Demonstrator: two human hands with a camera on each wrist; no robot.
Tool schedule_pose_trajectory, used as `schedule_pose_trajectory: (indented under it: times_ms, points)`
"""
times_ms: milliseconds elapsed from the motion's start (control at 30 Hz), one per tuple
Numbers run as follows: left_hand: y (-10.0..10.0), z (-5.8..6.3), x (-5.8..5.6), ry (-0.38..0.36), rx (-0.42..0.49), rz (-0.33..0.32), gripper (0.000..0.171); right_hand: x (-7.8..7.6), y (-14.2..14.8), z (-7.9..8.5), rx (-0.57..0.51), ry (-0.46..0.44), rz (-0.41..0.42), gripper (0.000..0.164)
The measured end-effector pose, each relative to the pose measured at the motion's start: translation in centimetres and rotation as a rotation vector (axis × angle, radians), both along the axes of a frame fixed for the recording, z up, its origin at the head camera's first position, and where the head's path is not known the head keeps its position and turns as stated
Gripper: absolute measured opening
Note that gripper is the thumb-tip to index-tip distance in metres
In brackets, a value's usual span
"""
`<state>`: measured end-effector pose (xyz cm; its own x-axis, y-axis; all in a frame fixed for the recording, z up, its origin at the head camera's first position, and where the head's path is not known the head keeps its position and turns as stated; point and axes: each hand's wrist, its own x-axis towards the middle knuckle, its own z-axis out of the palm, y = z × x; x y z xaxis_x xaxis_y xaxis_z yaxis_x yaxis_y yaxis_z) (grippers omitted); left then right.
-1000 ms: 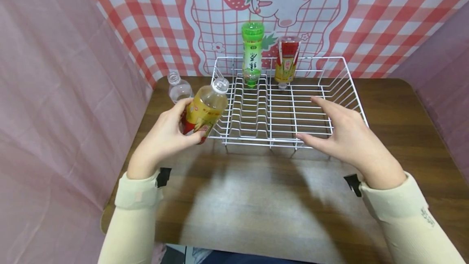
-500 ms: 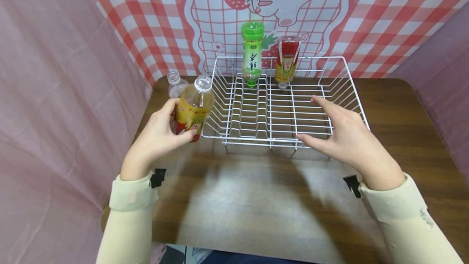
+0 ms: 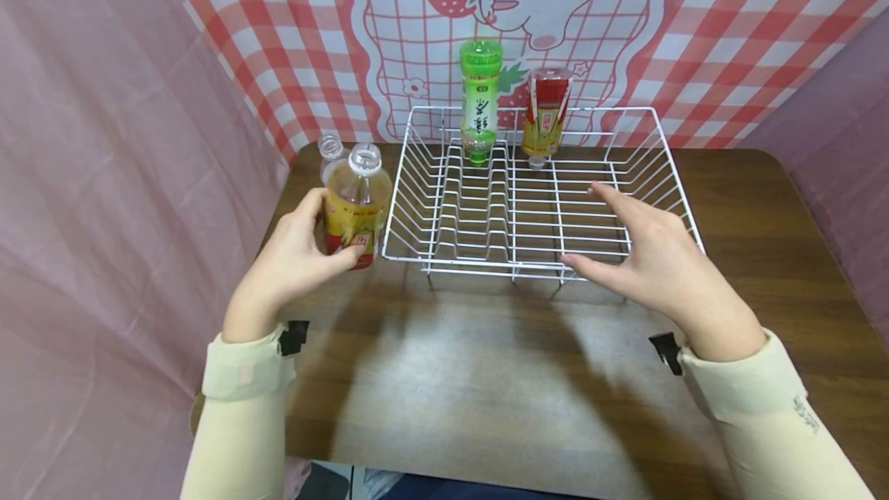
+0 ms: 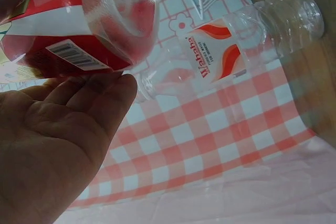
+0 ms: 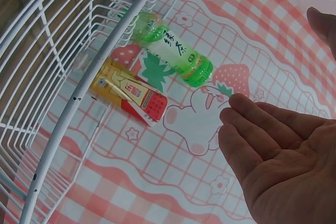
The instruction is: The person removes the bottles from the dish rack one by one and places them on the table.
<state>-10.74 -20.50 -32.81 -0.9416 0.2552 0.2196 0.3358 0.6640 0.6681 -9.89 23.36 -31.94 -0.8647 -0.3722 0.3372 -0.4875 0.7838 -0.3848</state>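
Note:
In the head view my left hand (image 3: 281, 257) grips a plastic bottle (image 3: 357, 214) with a yellow and red label, thumb in front and fingers behind. It is held with its uncapped mouth up, left of the white wire dish rack (image 3: 479, 262). Its clear base shows in the left wrist view, raised off the table. Behind it stands a clear bottle (image 3: 330, 148), partly hidden; the left wrist view shows this bottle's red and white label (image 4: 215, 51). My right hand (image 3: 660, 265) hovers over the rack's right part, thumb and fingers spread, holding nothing.
At the rack's back, a green bottle (image 3: 480, 99) and a red and yellow bottle (image 3: 547, 114) stand upside down, mouths in the wires. A checked cloth (image 3: 750, 29) hangs behind the brown wooden table (image 3: 444, 376). Pink curtains (image 3: 118, 176) flank it.
My left hand has carried the yellow and red bottle leftward, away from the rack's left edge, and it now tilts less. The right hand has stayed in place.

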Motion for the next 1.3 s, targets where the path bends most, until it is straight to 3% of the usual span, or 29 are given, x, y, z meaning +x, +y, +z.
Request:
schedule_pose_trajectory:
  times_ms: [233,567,967,1300]
  points:
    - [-0.5,-0.3,0.0,-0.069,0.019,0.013,0.049,0.0,0.1,-0.1,0.002,-0.013,-0.004,0.097]
    - [-1.0,-0.6,-0.4,-0.071,-0.013,-0.013,0.055,0.0,0.3,-0.2,-0.010,-0.004,-0.003,0.097]
    - [-2.0,-1.7,-0.6,-0.123,0.087,-0.017,0.056,0.2,0.7,-0.3,0.010,-0.056,-0.039,0.097]
    - [-2.5,-2.4,-0.9,-0.122,0.136,-0.032,0.071,0.3,0.8,-0.4,0.014,-0.071,-0.054,0.097]
